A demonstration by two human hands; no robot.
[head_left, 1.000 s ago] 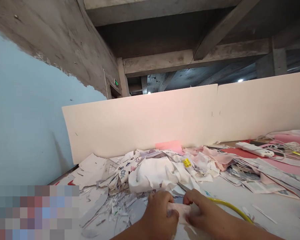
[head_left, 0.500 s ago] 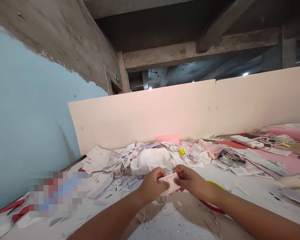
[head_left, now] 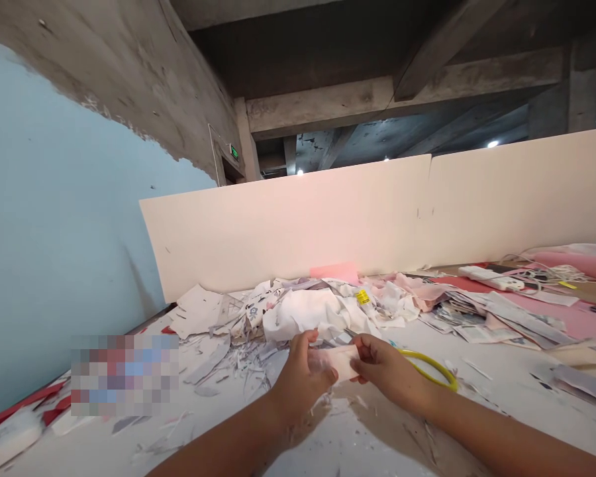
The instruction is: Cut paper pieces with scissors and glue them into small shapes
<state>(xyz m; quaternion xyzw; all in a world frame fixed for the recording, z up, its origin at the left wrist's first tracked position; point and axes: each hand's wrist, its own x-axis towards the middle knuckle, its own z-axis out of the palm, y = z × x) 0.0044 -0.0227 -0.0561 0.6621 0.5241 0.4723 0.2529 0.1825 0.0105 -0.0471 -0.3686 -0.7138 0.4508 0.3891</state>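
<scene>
A small pale pink piece (head_left: 344,360), paper or cloth, is stretched flat between my two hands above the table. My left hand (head_left: 298,376) pinches its left end, thumb on the near side. At the other end, my right hand (head_left: 383,366) grips the right edge between thumb and fingers. Behind my right hand lies a pair of scissors with a yellow handle loop (head_left: 440,372); a metal tip shows just beyond the fingers, and the middle is hidden.
White and printed scraps (head_left: 302,315) are heaped along the upright cream board (head_left: 288,232). Thin shreds (head_left: 248,364) litter the left side. Stacked offcuts (head_left: 496,321) and a white power strip (head_left: 491,278) lie to the right. A yellow-labelled item (head_left: 362,297) sits on the heap.
My left hand has opened its fingers somewhat and shifted slightly left along the pink piece, which shows more of its length. My right hand keeps its grip. The view has shifted slightly.
</scene>
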